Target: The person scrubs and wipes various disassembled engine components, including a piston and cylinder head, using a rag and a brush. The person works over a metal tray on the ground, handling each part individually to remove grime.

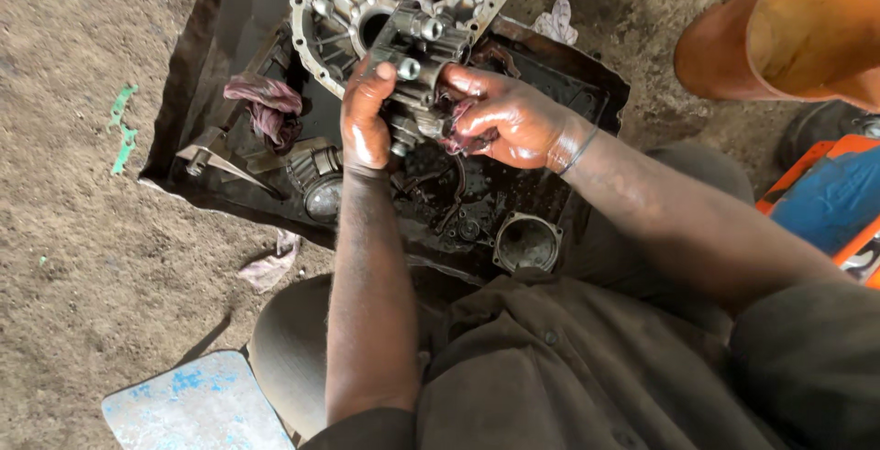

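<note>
Both hands clamped on greasy metal valve block (pixel 417 70), left hand (pixel 365 120) gripping its left side, right hand (pixel 509 120) pressing rag (pixel 458 134) against its right, above black tray (pixel 183 74).

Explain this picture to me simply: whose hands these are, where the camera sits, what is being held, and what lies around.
The camera is worn on a person's head and looks down at their own bare, oily hands. The left hand and the right hand together hold a greasy metal engine part; the right hand also presses a reddish rag against it. Below lies a dark oily metal tray on dirt ground, carrying a large aluminium housing, another rag and a round ring-shaped part. An orange container stands at upper right.
</note>
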